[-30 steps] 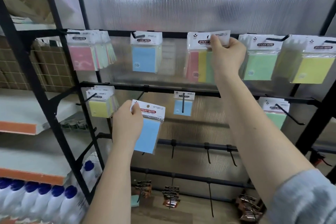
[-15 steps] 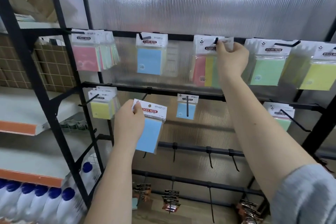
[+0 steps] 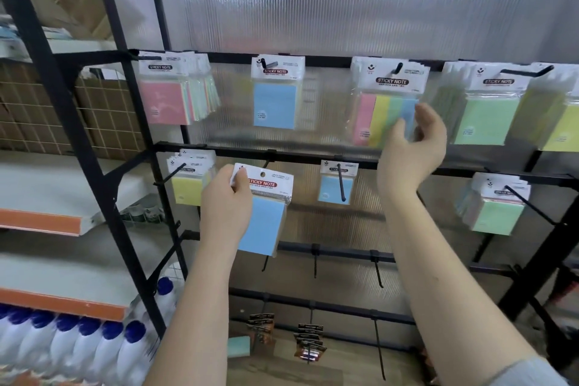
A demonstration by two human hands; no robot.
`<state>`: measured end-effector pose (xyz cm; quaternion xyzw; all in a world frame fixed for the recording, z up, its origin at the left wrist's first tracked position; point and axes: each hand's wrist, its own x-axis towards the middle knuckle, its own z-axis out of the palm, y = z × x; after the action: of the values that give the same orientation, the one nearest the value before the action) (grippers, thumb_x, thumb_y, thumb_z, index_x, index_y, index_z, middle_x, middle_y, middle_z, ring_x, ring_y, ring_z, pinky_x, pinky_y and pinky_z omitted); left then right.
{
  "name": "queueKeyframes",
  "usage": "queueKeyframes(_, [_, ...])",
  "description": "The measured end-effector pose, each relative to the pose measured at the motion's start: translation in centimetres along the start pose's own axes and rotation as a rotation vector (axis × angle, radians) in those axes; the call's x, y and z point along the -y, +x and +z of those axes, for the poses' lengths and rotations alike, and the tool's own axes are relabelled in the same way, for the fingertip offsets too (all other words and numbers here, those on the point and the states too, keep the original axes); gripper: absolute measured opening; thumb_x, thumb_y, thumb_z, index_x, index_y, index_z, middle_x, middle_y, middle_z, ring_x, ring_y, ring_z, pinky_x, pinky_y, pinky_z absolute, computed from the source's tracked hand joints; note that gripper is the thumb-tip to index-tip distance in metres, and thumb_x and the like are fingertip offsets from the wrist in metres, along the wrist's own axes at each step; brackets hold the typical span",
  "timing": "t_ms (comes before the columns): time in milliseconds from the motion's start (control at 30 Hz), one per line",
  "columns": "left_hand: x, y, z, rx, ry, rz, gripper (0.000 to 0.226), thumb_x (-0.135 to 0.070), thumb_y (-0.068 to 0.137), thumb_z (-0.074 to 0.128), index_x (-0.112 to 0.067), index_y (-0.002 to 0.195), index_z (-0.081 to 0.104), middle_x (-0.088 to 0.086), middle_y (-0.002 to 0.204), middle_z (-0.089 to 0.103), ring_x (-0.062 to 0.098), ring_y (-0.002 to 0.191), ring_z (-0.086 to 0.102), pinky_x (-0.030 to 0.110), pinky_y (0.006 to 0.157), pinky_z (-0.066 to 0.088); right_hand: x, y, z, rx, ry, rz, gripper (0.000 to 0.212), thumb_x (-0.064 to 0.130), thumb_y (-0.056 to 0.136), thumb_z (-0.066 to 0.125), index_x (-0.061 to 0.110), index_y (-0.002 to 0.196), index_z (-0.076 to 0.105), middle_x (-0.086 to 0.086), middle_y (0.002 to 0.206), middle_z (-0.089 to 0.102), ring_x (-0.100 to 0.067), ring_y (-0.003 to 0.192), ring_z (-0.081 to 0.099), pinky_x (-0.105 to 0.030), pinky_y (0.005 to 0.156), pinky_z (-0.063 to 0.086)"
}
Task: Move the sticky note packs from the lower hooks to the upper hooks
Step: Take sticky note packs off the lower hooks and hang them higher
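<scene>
Since the earlier frames, the right hand (image 3: 410, 147) has let go of the multicolour pack (image 3: 387, 103) and dropped from its white header down beside its lower right corner; the fingers are now loosely spread and hold nothing. That pack hangs on an upper hook (image 3: 398, 67), between a blue pack (image 3: 275, 94) and a green pack (image 3: 488, 106) on the same upper rail. Lower down, the left hand (image 3: 227, 204) has stayed in front of the lower rail (image 3: 300, 156), pinching the top left corner of a blue sticky note pack (image 3: 264, 213) off any hook. On the lower hooks a yellow pack (image 3: 188, 180), a small blue pack (image 3: 336, 182) and a green pack at the right (image 3: 495, 204) hang. White bottles with blue caps (image 3: 78, 345) stand at lower left.
</scene>
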<state>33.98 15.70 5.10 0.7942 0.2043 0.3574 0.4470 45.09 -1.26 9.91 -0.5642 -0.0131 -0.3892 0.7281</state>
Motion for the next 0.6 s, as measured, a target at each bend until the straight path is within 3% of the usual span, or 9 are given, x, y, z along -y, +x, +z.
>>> queueKeyframes(100, [-0.9,1.0,-0.2,-0.032,-0.010,0.043,0.037,-0.027,0.100,0.039,-0.015,0.066,0.030,0.003,0.064,0.036,0.018,0.055,0.031,0.031,0.049,0.031,-0.6,-2.1,-1.2,0.021,0.002,0.090,0.022,0.002,0.087,0.053,0.012,0.102,0.066,0.003,0.098,0.066,0.004,0.089,0.060,-0.006,0.080,0.044])
queueKeyframes(200, [-1.9,2.1,-0.3,-0.088,-0.048,0.128,0.033,-0.029,0.099,0.043,-0.006,0.077,0.049,0.011,0.071,0.049,0.016,0.060,0.039,0.036,0.053,0.039,-1.8,-3.7,-2.3,0.158,-0.045,0.204,0.021,0.001,0.088,0.052,0.013,0.092,0.069,0.008,0.084,0.066,0.008,0.073,0.059,-0.005,0.069,0.044])
queueKeyframes(333, [-3.9,3.6,-0.3,-0.170,-0.105,0.243,0.025,-0.025,0.099,0.046,-0.010,0.081,0.053,-0.011,0.069,0.053,-0.008,0.059,0.049,0.011,0.052,0.037,-4.8,-3.9,-3.1,0.463,-0.284,0.319,0.024,0.005,0.090,0.050,0.019,0.094,0.068,0.008,0.088,0.066,0.000,0.080,0.058,-0.020,0.074,0.048])
queueKeyframes(400, [-5.0,4.3,-0.3,-0.218,-0.119,0.283,0.025,-0.026,0.098,0.048,-0.016,0.076,0.051,-0.014,0.068,0.050,-0.014,0.059,0.048,0.006,0.054,0.036,-6.1,-3.1,-2.8,0.604,-0.384,0.363,0.020,0.009,0.092,0.051,0.017,0.096,0.069,0.007,0.088,0.065,-0.002,0.079,0.057,-0.018,0.068,0.045])
queueKeyframes(533, [-6.4,6.2,0.3,-0.304,-0.184,0.327,0.029,-0.030,0.098,0.049,-0.027,0.069,0.046,-0.010,0.071,0.054,-0.006,0.061,0.053,0.012,0.056,0.040,-7.9,-1.3,-1.8,0.723,-0.485,0.357,0.016,0.016,0.093,0.053,0.014,0.093,0.070,0.014,0.075,0.060,0.002,0.072,0.052,-0.018,0.064,0.042])
queueKeyframes(600, [-6.8,7.4,0.8,-0.341,-0.223,0.335,0.030,-0.032,0.097,0.049,-0.026,0.069,0.045,-0.005,0.071,0.056,0.010,0.065,0.056,0.029,0.061,0.046,-8.4,-0.4,-1.4,0.725,-0.503,0.345,0.018,0.018,0.093,0.053,0.014,0.097,0.070,0.011,0.081,0.063,-0.004,0.077,0.056,-0.021,0.064,0.044])
